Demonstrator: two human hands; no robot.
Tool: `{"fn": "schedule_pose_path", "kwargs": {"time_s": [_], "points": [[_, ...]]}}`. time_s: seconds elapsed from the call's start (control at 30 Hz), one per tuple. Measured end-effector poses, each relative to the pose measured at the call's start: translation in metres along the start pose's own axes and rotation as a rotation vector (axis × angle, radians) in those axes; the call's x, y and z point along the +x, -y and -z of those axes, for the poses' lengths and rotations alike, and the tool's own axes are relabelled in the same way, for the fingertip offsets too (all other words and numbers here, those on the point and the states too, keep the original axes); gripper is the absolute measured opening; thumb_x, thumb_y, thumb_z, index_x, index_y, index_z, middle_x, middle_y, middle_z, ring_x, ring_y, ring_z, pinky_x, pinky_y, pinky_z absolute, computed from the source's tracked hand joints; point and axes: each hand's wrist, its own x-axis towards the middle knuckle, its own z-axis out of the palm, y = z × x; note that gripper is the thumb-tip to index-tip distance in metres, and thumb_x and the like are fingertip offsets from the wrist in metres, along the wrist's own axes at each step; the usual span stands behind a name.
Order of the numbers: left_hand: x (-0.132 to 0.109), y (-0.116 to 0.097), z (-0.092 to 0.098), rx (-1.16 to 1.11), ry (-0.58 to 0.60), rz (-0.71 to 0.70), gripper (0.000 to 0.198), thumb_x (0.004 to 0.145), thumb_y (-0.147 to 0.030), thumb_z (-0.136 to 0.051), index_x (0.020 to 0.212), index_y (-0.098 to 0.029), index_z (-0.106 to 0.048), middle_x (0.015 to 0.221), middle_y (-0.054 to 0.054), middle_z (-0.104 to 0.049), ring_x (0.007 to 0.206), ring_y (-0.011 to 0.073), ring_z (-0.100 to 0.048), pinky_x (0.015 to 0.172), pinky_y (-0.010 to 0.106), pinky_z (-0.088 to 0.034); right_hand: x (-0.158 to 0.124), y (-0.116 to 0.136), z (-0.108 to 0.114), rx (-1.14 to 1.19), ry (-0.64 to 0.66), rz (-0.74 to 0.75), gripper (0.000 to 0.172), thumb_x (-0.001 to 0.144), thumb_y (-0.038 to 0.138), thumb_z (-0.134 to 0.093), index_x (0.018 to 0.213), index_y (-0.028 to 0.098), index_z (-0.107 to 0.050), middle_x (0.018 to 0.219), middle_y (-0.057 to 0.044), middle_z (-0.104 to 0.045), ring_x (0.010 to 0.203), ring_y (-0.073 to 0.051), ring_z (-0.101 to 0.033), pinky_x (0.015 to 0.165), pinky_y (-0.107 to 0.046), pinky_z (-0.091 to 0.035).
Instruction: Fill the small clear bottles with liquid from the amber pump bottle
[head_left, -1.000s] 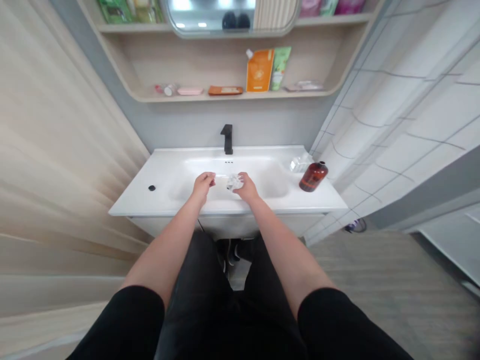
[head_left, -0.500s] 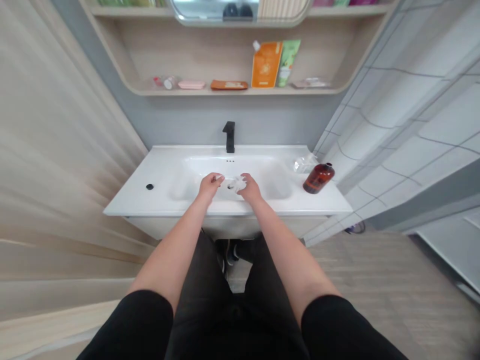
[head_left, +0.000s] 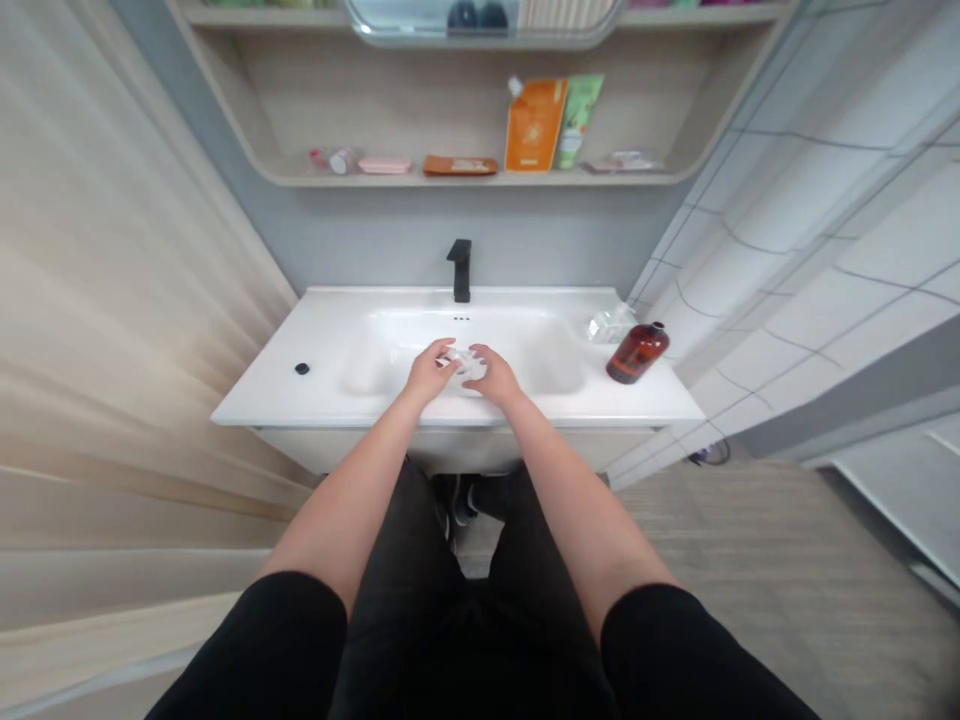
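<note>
My left hand (head_left: 430,374) and my right hand (head_left: 493,378) are close together over the white sink basin (head_left: 544,360). Between them is a small, white, crumpled piece (head_left: 469,364), thin and partly see-through; its kind I cannot make out. The right fingers curl around its right side. Fingers of the left hand pinch at its left edge, and part of it is hidden behind them. Behind the hands rises a black faucet (head_left: 461,272). An amber bottle (head_left: 637,353) stands on the counter to the right, with a clear crumpled plastic piece (head_left: 609,325) beside it.
A small black round piece (head_left: 301,369) lies on the counter's left. Above hangs a shelf (head_left: 390,181) holding an orange pouch (head_left: 534,125), a green tube (head_left: 576,120) and other small items. A curtain (head_left: 120,250) borders the left; a tiled wall (head_left: 810,230) borders the right.
My left hand has moved right to the white crumpled piece, which my right hand held. The gap between the hands has narrowed.
</note>
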Motion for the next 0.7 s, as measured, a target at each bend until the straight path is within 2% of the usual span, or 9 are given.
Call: {"fn": "schedule_pose_path", "kwargs": {"time_s": [0.07, 0.13, 0.23, 0.33, 0.43, 0.57, 0.7], "points": [[-0.0004, -0.0003, 0.0005, -0.064, 0.041, -0.006, 0.062, 0.079, -0.018, -0.079, 0.141, -0.025, -0.071, 0.12, 0.01, -0.082, 0.111, 0.0272, -0.075, 0.094, 0.041, -0.057, -0.0004, 0.0008, 0.0001, 0.007, 0.0, -0.014, 0.082, 0.06, 0.019, -0.096, 0.136, 0.027, -0.066, 0.126, -0.005, -0.074, 0.113, -0.028, -0.073, 0.112, -0.048, -0.058], [-0.0013, -0.0013, 0.0007, -0.09, 0.066, -0.022, 0.068, 0.076, -0.017, -0.08, 0.143, -0.025, -0.069, 0.13, 0.012, -0.08, 0.119, 0.0287, -0.074, 0.095, 0.041, -0.058, -0.0008, 0.0011, 0.0003, 0.016, 0.011, -0.009, 0.082, 0.06, 0.019, -0.097, 0.136, 0.027, -0.067, 0.123, -0.004, -0.075, 0.112, -0.027, -0.073, 0.111, -0.047, -0.058], [-0.0019, -0.0019, 0.0, -0.097, 0.042, -0.019, 0.063, 0.074, -0.021, -0.085, 0.136, -0.024, -0.072, 0.138, 0.014, -0.077, 0.121, 0.0302, -0.073, 0.095, 0.042, -0.06, -0.001, 0.0009, 0.0007, 0.032, 0.024, -0.002, 0.08, 0.06, 0.02, -0.098, 0.134, 0.028, -0.068, 0.122, -0.003, -0.075, 0.111, -0.027, -0.074, 0.109, -0.046, -0.059], [-0.0004, -0.0001, -0.0006, -0.136, 0.027, 0.005, 0.053, 0.076, -0.017, -0.078, 0.129, -0.023, -0.074, 0.134, 0.013, -0.077, 0.114, 0.0276, -0.075, 0.097, 0.043, -0.061, -0.0008, 0.0008, 0.0012, 0.049, 0.032, -0.019, 0.08, 0.059, 0.02, -0.099, 0.133, 0.028, -0.069, 0.121, -0.004, -0.076, 0.106, -0.026, -0.074, 0.106, -0.045, -0.061], [0.0013, 0.0025, 0.0003, -0.169, 0.039, 0.017, 0.052, 0.073, -0.011, -0.07, 0.123, -0.023, -0.074, 0.133, 0.011, -0.077, 0.111, 0.0259, -0.075, 0.1, 0.044, -0.06, -0.0005, 0.0011, 0.0018, 0.071, 0.043, -0.04, 0.081, 0.059, 0.022, -0.1, 0.133, 0.028, -0.069, 0.121, -0.003, -0.076, 0.101, -0.024, -0.074, 0.102, -0.044, -0.062], [0.0016, 0.0035, 0.0005, -0.165, 0.028, 0.012, 0.052, 0.072, -0.016, -0.077, 0.124, -0.023, -0.073, 0.134, 0.012, -0.076, 0.111, 0.0262, -0.075, 0.101, 0.044, -0.06, -0.0001, 0.001, 0.0023, 0.085, 0.067, -0.044, 0.081, 0.059, 0.024, -0.1, 0.133, 0.029, -0.069, 0.121, -0.003, -0.076, 0.101, -0.025, -0.074, 0.101, -0.045, -0.062], [0.0018, 0.0036, -0.0012, -0.221, 0.023, 0.036, 0.047, 0.073, -0.015, -0.072, 0.119, -0.023, -0.073, 0.129, 0.011, -0.078, 0.112, 0.0252, -0.076, 0.104, 0.044, -0.06, 0.0002, -0.0003, 0.0013, 0.092, 0.061, -0.048, 0.081, 0.059, 0.024, -0.1, 0.134, 0.028, -0.068, 0.12, -0.003, -0.076, 0.101, -0.024, -0.074, 0.101, -0.044, -0.062]]}}
